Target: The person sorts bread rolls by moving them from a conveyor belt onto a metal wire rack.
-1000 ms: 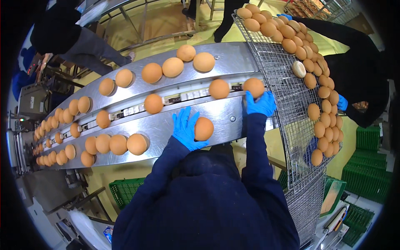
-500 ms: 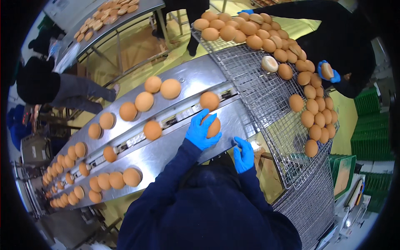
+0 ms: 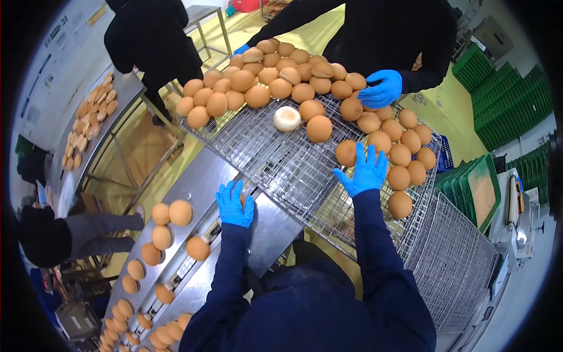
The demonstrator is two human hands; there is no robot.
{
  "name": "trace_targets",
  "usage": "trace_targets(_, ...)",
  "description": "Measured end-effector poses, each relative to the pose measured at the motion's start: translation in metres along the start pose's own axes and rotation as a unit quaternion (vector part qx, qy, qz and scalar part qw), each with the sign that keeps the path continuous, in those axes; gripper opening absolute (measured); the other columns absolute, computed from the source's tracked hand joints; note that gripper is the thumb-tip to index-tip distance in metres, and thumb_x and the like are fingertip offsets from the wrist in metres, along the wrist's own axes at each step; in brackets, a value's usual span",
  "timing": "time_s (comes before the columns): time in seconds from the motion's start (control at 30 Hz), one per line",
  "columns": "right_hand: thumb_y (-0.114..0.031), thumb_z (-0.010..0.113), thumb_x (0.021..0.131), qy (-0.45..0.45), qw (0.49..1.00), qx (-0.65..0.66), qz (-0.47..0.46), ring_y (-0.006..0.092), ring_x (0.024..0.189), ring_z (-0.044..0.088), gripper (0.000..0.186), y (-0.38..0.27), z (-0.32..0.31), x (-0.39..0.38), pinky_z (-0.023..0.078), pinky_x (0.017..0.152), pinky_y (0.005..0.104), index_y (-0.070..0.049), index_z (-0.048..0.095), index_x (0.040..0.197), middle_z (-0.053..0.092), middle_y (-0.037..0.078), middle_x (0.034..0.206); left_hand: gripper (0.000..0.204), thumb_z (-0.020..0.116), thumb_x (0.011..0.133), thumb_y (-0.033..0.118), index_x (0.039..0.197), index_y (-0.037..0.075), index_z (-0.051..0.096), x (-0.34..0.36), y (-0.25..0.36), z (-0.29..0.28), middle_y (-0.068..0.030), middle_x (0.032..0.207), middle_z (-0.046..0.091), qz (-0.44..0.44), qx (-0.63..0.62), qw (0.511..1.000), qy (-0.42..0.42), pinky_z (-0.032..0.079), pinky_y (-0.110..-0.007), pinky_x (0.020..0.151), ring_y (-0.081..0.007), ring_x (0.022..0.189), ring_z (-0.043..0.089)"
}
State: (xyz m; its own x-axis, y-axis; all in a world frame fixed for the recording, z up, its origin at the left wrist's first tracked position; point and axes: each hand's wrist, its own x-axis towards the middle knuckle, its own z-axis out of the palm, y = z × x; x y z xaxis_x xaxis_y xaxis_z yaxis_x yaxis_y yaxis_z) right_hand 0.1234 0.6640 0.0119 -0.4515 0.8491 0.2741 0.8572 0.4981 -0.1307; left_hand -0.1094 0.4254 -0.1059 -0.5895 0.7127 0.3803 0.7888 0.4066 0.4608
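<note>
1. Left hand, person's own, blue-gloved [image 3: 236, 205]: at the rack end of the conveyor. Fingers and thumb moderately spread; a brown round bun [image 3: 243, 199] shows partly behind them. Whether it is gripped cannot be told.

2. Steel conveyor [image 3: 271, 226], central slot: lower left, with buns in loose lines beside and along the slot. Half a second ago it spanned the middle; the view has since turned toward the rack.

3. Right hand, person's own, blue-gloved [image 3: 365, 173]: fingers wide, nothing visibly held. Earlier low beside the conveyor's near edge, it has come across to the rack, just beside a single brown bun [image 3: 346, 152]; contact cannot be told. Judgement: this hand's work has passed from conveyor to rack.

4. Wire rack [image 3: 252, 141], silver mesh: adjoining the conveyor's end. Brown buns crowd its far and right sides; its near-left mesh is bare. Judgement: the bare part leaves room for more buns.

5. Pale bun [image 3: 287, 118], white face uppermost: on the mesh at the inner edge of the crowd, near two brown ones.

6. Co-worker's hand [image 3: 380, 88], blue-gloved: over buns at the rack's far side. The bun it held on edge half a second ago no longer shows in it.

7. Green crates [image 3: 504, 105]: stacked beyond, right.
</note>
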Motion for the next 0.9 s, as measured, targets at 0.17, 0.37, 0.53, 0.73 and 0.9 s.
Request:
trace_targets(0.17, -0.069, 0.065, 0.066, -0.140, 0.985, -0.055, 0.083, 0.0520, 0.134, 0.014, 0.094, -0.002, 0.020, 0.040, 0.001, 0.109, 0.0634, -0.009, 0.045, 0.135, 0.030, 0.021, 0.145, 0.071, 0.072, 0.072, 0.026, 0.136, 0.013, 0.044, 0.129, 0.093, 0.003, -0.0208, 0.140, 0.036, 0.152, -0.096, 0.983, 0.032, 0.028, -0.055, 0.106, -0.0477, 0.129, 0.030)
trace_targets(0.37, -0.080, 0.060, 0.056, -0.141, 0.984, -0.046, 0.104, 0.0571, 0.133, 0.008, 0.101, -0.017, 0.012, 0.023, -0.002, 0.103, 0.0704, -0.015, 0.051, 0.132, 0.020, 0.016, 0.152, 0.072, 0.075, 0.071, 0.025, 0.136, 0.028, 0.045, 0.235, 0.075, 0.088, -0.0212, 0.142, 0.034, 0.124, 0.094, 0.967, -0.202, 0.032, -0.049, 0.107, -0.0460, 0.129, 0.033)
trace_targets(0.53, -0.086, 0.059, 0.050, -0.176, 0.974, -0.098, 0.104, 0.0557, 0.133, 0.015, 0.108, 0.011, 0.019, 0.026, 0.006, 0.107, 0.0656, -0.018, 0.050, 0.134, 0.021, 0.012, 0.152, 0.068, 0.075, 0.075, 0.021, 0.133, 0.006, 0.044, 0.183, 0.041, 0.075, -0.0120, 0.122, 0.053, -0.079, -0.469, 0.880, 0.004, 0.044, -0.036, 0.098, -0.0294, 0.113, 0.054)
trace_targets(0.73, -0.084, 0.059, 0.054, -0.180, 0.973, -0.098, 0.105, 0.0421, 0.137, 0.020, 0.107, 0.013, 0.027, 0.025, 0.016, 0.108, 0.0607, -0.012, 0.051, 0.132, 0.026, 0.016, 0.150, 0.057, 0.068, 0.082, 0.016, 0.133, 0.006, 0.044, -0.005, -0.038, -0.030, -0.0134, 0.122, 0.054, -0.282, -0.627, 0.722, 0.076, 0.044, -0.036, 0.097, -0.0237, 0.110, 0.055)
trace_targets(0.9, -0.073, 0.069, 0.056, -0.196, 0.980, -0.009, -0.020, 0.0368, 0.133, 0.029, 0.095, -0.021, 0.054, 0.029, 0.031, 0.101, 0.0606, -0.006, 0.058, 0.122, 0.040, 0.020, 0.138, 0.058, 0.070, 0.082, 0.022, 0.132, 0.006, 0.045, -0.098, -0.062, -0.056, -0.0154, 0.124, 0.053, -0.343, -0.325, 0.878, 0.080, 0.044, -0.035, 0.097, -0.0257, 0.112, 0.054)
